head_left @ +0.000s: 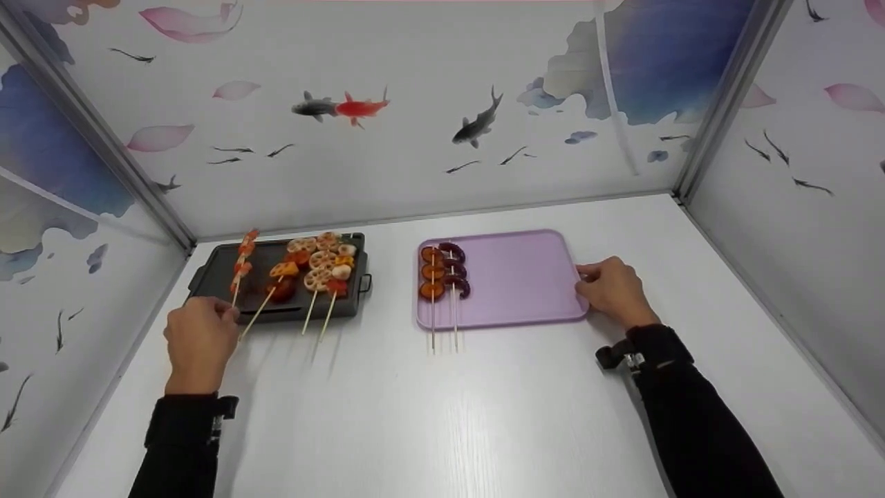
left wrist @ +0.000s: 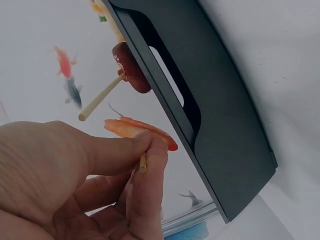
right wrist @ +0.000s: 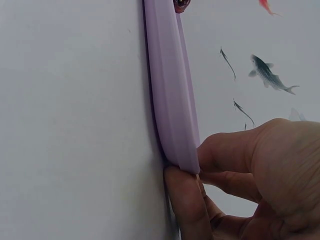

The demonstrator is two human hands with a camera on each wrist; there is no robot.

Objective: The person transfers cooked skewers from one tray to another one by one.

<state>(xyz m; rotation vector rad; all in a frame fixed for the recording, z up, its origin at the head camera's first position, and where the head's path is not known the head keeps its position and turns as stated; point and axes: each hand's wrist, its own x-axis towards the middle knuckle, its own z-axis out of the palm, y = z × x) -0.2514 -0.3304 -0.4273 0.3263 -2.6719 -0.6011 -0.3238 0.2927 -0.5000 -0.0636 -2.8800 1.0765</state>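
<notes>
My left hand [head_left: 200, 339] pinches the stick of a shrimp skewer [head_left: 243, 259] between thumb and fingers, at the left end of a black grill pan [head_left: 216, 266]. In the left wrist view the orange-red shrimp [left wrist: 140, 131] sits just past the fingertips, and the stick's end pokes out between them. My right hand [head_left: 615, 290] grips the right edge of a lilac tray [head_left: 518, 277], thumb above and fingers at the rim. Two skewers lie at the tray's left side: round orange-brown slices [head_left: 432, 272] and dark red curled pieces [head_left: 455, 270].
On the pan lie a skewer with a dark red sausage [head_left: 282, 290], a lotus root skewer [head_left: 318, 279] and a mixed skewer [head_left: 340, 272]. Their sticks overhang the front edge. Printed panels [head_left: 415, 166] wall the white table [head_left: 415, 415] at the back and sides.
</notes>
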